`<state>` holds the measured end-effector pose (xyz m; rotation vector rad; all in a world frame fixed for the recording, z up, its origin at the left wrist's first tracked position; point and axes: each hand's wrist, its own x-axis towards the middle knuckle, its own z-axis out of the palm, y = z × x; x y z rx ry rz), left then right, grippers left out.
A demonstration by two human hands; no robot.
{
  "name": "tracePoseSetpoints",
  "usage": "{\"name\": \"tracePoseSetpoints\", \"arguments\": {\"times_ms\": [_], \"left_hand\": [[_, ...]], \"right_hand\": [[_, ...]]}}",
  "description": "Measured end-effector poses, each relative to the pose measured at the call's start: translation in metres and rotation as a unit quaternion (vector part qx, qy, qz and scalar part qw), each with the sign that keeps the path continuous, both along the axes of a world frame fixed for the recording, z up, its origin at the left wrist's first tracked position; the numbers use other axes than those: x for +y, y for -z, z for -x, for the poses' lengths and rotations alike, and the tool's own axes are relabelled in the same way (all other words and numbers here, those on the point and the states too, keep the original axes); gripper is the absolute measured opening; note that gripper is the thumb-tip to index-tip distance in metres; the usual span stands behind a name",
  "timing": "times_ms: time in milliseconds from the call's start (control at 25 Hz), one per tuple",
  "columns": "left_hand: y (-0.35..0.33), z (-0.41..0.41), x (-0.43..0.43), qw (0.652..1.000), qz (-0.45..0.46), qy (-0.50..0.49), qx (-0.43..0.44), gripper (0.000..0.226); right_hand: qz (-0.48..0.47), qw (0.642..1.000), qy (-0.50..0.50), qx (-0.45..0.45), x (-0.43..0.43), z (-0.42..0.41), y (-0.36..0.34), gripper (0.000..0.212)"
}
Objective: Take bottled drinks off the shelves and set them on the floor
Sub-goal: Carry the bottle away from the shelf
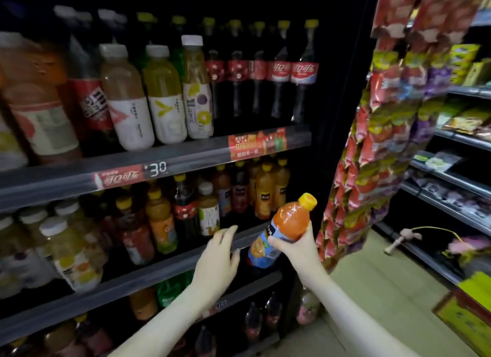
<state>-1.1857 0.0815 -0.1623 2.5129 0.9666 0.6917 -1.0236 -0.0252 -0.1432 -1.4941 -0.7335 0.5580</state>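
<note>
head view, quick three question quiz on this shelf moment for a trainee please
1. True or false: the right hand grips the orange drink bottle.
2. The left hand is: A) holding a bottle, B) open, holding nothing, C) out of view.
3. Fill in: the held bottle's yellow cap points up and to the ____.
Key: 1 true; 2 B; 3 right.

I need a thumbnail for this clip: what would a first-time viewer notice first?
The orange drink bottle with its yellow cap, tilted in the right hand, stands out first. Beside it the left hand hovers open by the middle shelf. Red-labelled cola bottles line the upper shelf, and snack packets hang at the right.
</note>
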Motion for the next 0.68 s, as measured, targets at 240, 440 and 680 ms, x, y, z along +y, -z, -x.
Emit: {"name": "tracePoseSetpoints", "arguments": {"times_ms": [240,440,680], "left_hand": [[-0.006,-0.043,0.076,0.95,-0.253,-0.164,0.084,0.071],[-0.001,-0.054,0.1,0.933,-0.222,-0.206,0.197,0.09],[-0.007,-0.073,0.111,0.929,-0.222,-0.229,0.188,0.081]], "right_hand": [[0.034,0.996,-0.062,-0.059,0.062,-0.048,0.007,0.082],[0.056,0.981,-0.165,-0.087,0.119,-0.062,0.024,0.081],[0.075,0.97,-0.218,-0.074,0.174,-0.067,0.038,0.076]]}}
